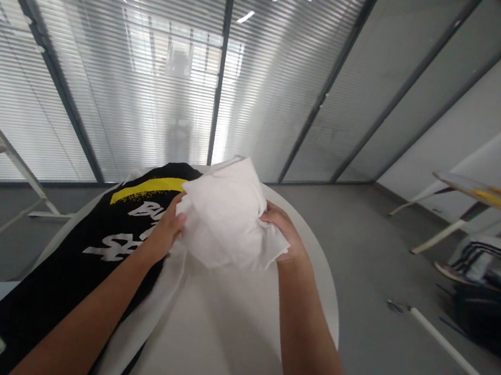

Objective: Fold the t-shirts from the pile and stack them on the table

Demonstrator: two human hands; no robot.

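A bunched white cloth [228,218] is held up over the round white table [221,337]. My left hand [166,232] grips its left edge, thumb on top. On the opposite side my right hand [284,229] has its fingers closed on the cloth's gathered edge, partly hidden by the folds. Under my left arm lies a black garment [59,273] with a yellow band and white lettering, spread along the table's left side. A white strip of fabric [145,321] runs beside it toward me.
Glass partition walls with blinds [263,91] stand behind the table. A white metal frame [10,150] is at the left. To the right are a wooden-topped table [485,191], a dark bag [487,317] and a white pole [459,356] across the floor.
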